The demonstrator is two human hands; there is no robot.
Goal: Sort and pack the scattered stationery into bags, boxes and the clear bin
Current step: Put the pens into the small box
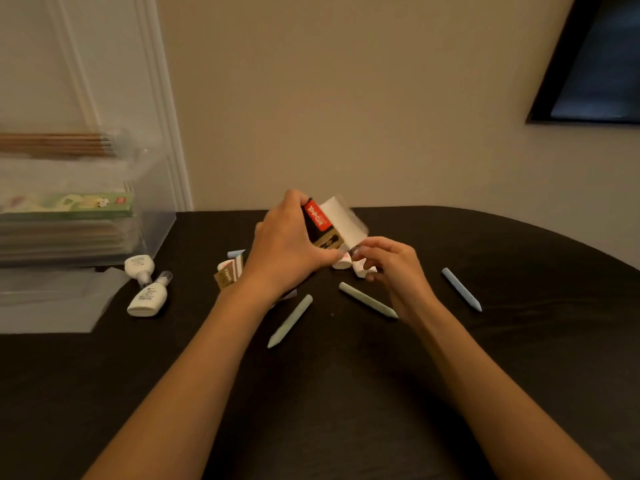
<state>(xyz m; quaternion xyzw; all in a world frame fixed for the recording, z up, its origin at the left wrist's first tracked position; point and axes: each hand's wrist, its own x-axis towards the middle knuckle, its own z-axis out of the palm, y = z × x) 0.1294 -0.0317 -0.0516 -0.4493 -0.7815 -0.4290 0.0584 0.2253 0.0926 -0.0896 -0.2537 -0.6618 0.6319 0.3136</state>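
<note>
Small box [320,221], red, black and gold with a white flap on its right side, is held clear of the dark table [346,393]. Left hand [287,251] grips it, fingers curled over the top, thumb underneath. Long axis slants from upper left down toward right hand [391,265], which is the free hand nearest the flap. Its fingertips are bunched just beside the box's lower corner — whether they pinch anything, cannot tell; blurred.

Count:
- small white pieces [343,264] under the box — two
- green sticks [291,320], two
- blue stick [461,289], one whole, another part-hidden
- white bottles [140,268], two
- clear bin [152,223], one, far left
</note>
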